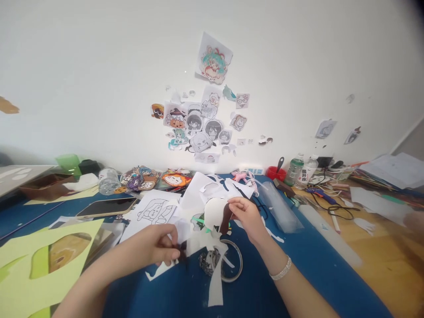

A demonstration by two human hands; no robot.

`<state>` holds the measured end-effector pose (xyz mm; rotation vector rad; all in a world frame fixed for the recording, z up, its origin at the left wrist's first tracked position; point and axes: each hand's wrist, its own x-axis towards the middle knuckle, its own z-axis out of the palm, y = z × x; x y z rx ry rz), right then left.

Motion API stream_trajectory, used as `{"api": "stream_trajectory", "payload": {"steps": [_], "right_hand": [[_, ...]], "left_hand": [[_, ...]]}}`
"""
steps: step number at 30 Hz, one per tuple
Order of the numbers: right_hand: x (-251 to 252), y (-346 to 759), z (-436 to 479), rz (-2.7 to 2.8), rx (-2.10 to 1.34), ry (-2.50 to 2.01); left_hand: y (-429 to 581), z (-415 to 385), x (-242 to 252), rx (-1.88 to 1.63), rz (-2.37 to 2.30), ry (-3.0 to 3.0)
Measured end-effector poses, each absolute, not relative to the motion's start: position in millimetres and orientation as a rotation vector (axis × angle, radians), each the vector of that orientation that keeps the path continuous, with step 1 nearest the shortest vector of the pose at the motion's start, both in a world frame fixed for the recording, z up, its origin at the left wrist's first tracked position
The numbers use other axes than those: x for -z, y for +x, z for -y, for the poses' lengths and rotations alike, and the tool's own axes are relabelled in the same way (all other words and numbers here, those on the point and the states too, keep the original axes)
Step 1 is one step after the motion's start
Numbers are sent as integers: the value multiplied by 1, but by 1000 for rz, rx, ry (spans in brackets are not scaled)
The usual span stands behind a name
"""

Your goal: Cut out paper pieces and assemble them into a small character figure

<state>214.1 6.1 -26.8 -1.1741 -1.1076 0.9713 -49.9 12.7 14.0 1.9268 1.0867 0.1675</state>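
My right hand (247,216) pinches the edge of a paper cutout, with a rounded white piece (213,214) and a dark brown piece (225,220) together at its fingertips. To the left, my left hand (164,245) is closed, thumb against fingers, on a small dark piece (182,252) that is too blurred to name. Between and below the hands are white paper scraps (216,282), one a long strip. A roll of clear tape (241,265) lies under the scraps on the blue table cover (265,282).
A line drawing (155,210) and a phone (107,207) lie left, with yellow-green cut paper (20,256) nearer. Coloured cutouts (141,177) sit along the wall. To the right are a clear plastic sleeve (280,207), bottles (294,170), a red container (274,173) and a blue glue gun (321,194).
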Motion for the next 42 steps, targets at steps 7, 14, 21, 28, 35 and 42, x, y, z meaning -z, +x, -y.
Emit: {"api": "stream_trajectory", "payload": {"steps": [7, 14, 21, 28, 35, 42], "right_hand": [[29, 213, -6, 1135, -978, -1161], [27, 209, 0, 1300, -1083, -1132], [30, 197, 5, 1454, -1195, -1110], [33, 191, 3, 1426, -1149, -1069], [28, 186, 8, 1437, -1166, -1079], [32, 188, 5, 1403, -1110, -1080]], "left_hand": [[-62, -23, -14, -431, -1229, 1853], [-69, -32, -17, -721, -1476, 1918], [-68, -27, -26, -1078, -1413, 1606], [-16, -5, -20, -926, -1144, 1634], [-1, -7, -7, -851, -1142, 1650], [-4, -11, 1, -818, -1203, 1659]]}}
